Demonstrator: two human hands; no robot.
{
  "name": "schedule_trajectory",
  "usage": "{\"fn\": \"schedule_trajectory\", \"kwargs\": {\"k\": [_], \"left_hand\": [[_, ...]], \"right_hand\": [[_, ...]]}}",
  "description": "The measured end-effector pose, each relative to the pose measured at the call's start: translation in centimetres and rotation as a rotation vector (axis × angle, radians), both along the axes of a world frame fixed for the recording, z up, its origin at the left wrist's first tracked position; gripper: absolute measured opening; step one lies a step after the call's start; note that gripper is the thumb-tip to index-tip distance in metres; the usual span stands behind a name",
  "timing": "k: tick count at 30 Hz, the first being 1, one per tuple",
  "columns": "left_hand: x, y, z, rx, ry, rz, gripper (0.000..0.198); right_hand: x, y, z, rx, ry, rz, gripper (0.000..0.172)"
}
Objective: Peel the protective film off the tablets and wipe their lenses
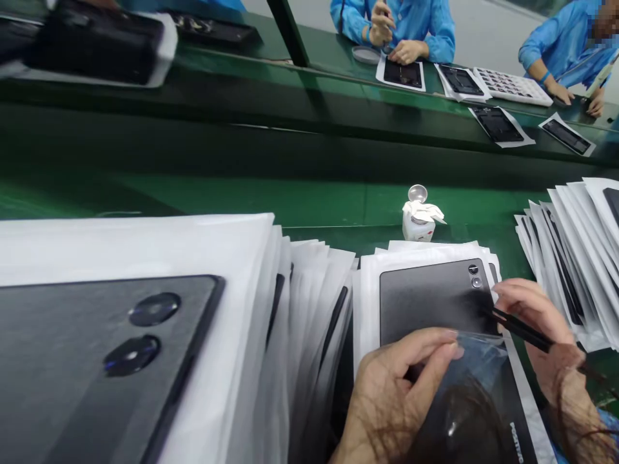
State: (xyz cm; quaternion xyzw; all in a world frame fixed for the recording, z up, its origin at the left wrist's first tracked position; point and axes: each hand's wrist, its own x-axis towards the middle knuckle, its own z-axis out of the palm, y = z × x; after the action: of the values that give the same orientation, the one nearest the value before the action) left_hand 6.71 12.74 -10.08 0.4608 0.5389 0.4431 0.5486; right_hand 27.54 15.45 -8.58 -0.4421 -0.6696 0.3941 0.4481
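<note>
My left hand (401, 386) pinches the top edge of a clear plastic film (483, 361) between thumb and fingers. The film lies peeled back over the lower part of a dark grey phone back cover (420, 293), which has two round camera lenses at its upper right. Closed around slim black tweezers (525, 330), my right hand (541, 322) is at the cover's right edge. The tweezers' tips point left, just below the lenses, and are blurred. Under the cover is a stack of white sheets (370, 283). My left wrist is partly cut off by the frame.
A large stack of covers on white sheets (242, 251) fills the left foreground; another leaning stack (570, 245) is at right. Behind the work stands a small white lidded bottle (418, 222) with tissue. Across the green bench (333, 200), people in blue sleeves (438, 29) handle similar panels.
</note>
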Motion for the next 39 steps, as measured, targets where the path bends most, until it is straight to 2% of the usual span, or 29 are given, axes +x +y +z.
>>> {"fn": "schedule_trajectory", "kwargs": {"k": [1, 2, 6, 7, 10, 16, 22, 31, 35, 39], "left_hand": [[0.0, 0.0, 0.0, 0.010, 0.017, -0.013, 0.012], [0.0, -0.1, -0.1, 0.013, 0.034, -0.027, 0.011], [0.1, -0.3, -1.3, 0.088, 0.063, -0.005, 0.011], [0.1, -0.3, -1.6, 0.128, 0.066, 0.002, 0.010], [0.2, -0.2, -2.1, 0.222, 0.074, 0.000, 0.012], [-0.1, -0.2, -0.8, 0.192, 0.197, -0.027, 0.019], [-0.7, 0.2, -1.3, 0.373, 0.234, -0.038, 0.017], [-0.3, 0.0, -1.0, 0.296, 0.240, -0.052, 0.015], [-0.2, -0.3, -1.1, 0.303, 0.268, -0.041, 0.019], [-0.3, -0.4, -1.2, 0.385, 0.340, 0.000, 0.018]], "right_hand": [[0.1, 0.1, 0.2, 0.003, 0.043, 0.014, 0.065], [0.1, 0.3, 0.5, -0.013, 0.096, 0.035, 0.061], [-0.7, 0.4, 1.8, -0.131, 0.228, 0.085, 0.010], [-1.0, 0.5, 2.1, -0.163, 0.248, 0.073, 0.009], [-1.5, 0.9, 2.5, -0.209, 0.271, 0.080, 0.014], [-1.3, 2.1, 1.2, -0.078, 0.219, 0.149, 0.017], [-1.7, 2.5, 0.7, -0.099, 0.222, 0.140, 0.019], [-1.6, 2.6, 0.4, -0.162, 0.230, 0.156, 0.020], [-1.6, 2.2, 0.2, -0.099, 0.282, 0.161, 0.024], [-1.8, 1.2, 0.3, -0.030, 0.280, 0.254, 0.029]]}}
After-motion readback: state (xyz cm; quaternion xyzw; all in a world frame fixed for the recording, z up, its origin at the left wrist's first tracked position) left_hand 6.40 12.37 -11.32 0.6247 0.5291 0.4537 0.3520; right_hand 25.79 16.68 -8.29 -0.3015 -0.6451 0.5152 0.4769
